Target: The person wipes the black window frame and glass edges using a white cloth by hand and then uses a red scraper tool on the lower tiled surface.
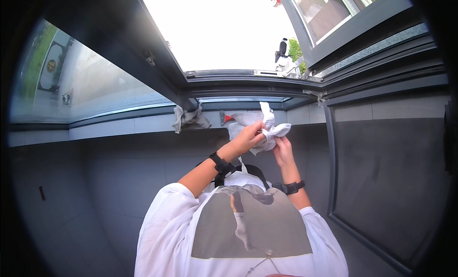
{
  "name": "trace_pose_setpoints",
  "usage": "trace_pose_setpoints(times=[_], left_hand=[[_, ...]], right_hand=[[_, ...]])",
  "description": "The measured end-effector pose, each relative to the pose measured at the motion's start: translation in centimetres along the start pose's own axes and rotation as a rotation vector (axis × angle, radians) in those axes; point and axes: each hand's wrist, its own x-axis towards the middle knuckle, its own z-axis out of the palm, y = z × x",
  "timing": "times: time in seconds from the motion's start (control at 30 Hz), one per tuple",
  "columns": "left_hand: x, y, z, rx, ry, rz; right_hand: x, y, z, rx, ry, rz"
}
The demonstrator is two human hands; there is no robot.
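My left hand (251, 136) pinches a light grey-white cloth (245, 125) at a bunched, knot-like part, from which a white end sticks up and another points right. My right hand (284, 148) grips the same cloth from below and to the right; some fingertips are hidden behind the folds. Just left of the cloth, a small red-and-grey object (226, 118), partly covered, lies on the tiled window sill (109, 128). A crumpled grey cloth (191, 118) hangs over the sill's edge farther left.
An open dark-framed window sash (350, 36) with a metal hinge (298, 69) stands at upper right, above a dark screened panel (389, 181). A fixed glass pane (90, 81) is on the left. The bright opening is ahead. A grey tiled wall (119, 181) drops below the sill.
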Motion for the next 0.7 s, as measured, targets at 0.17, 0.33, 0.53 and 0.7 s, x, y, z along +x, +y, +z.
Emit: trace_pose_setpoints(times=[0.17,0.33,0.53,0.7], left_hand=[[-1.2,-2.2,-4.6,-0.335,0.215,0.036],[-3.8,-2.7,-8.3,-0.229,0.693,0.028],[-6.6,-3.1,-9.5,-0.201,0.661,-0.098],[-9.2,-4.4,-10.3,-0.143,0.711,-0.112]], right_hand=[[5.0,-3.0,-0.6,0.195,0.206,-0.26],[9.0,-8.7,1.1,0.185,0.761,-0.574],[15.9,-8.3,0.9,-1.312,0.686,-1.073],[15.4,-5.9,4.4,-1.483,0.364,-1.239]])
